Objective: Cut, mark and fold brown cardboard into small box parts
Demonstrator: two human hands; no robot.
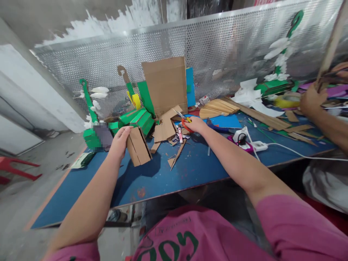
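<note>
My left hand (122, 139) is closed on the upper left edge of a small brown cardboard box (138, 146), tilted above the blue table. My right hand (196, 124) is closed around the orange handle of a pair of scissors (185, 125), whose metal blades point away to the upper left. Just below the scissors lies a white and red tube (179, 134) among paper scraps. Behind the two hands are cut cardboard pieces (165, 129) and green-covered box shapes (143, 121).
A large cardboard sheet (165, 85) stands against the perforated metal panel (108, 47). A white power strip (258, 146) with its cord lies to the right, near long cardboard strips (258, 114). Another person's hand (312, 99) is at the far right. A red stool (20, 165) stands at left.
</note>
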